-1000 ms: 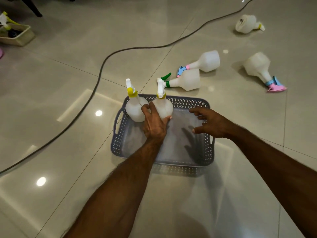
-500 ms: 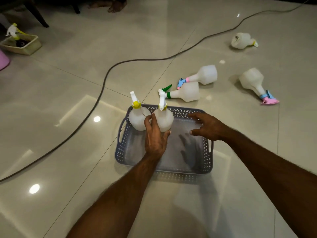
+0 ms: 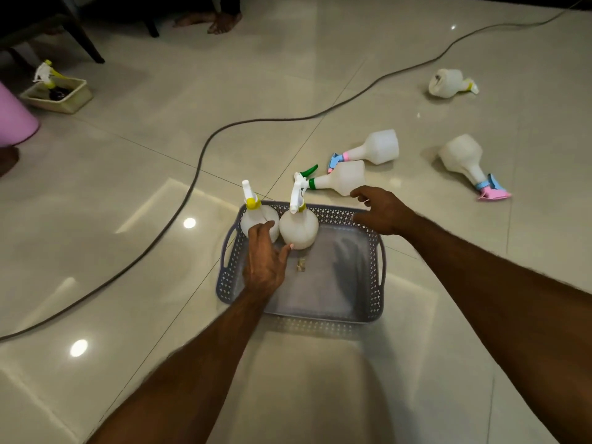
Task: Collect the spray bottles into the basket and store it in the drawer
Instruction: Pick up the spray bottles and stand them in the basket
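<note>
Head view is showing a glossy beige tiled floor (image 3: 121, 193) reflecting ceiling lights, with a dark cable (image 3: 205, 145) snaking across it. A grey perforated basket (image 3: 374, 283) is sitting on the tiles. Two yellow-collared spray bottles (image 3: 299, 227) are standing upright, side by side, in its far left corner. The left hand (image 3: 264, 267) is hovering over the basket with fingers loosely spread, fingertips touching or just beside both bottle bases, gripping nothing. The right hand (image 3: 381, 211) is hanging over the far rim, fingers open and curled, empty, just beside a green-nozzled bottle (image 3: 336, 180) lying on the floor. A pink-collared bottle (image 3: 373, 149) is lying against it. Two further bottles (image 3: 464, 161) are lying well apart to the right. At far left a cream tray (image 3: 69, 102) is holding another sprayer, near a pink object (image 3: 14, 120) and dark furniture legs (image 3: 86, 43)
</note>
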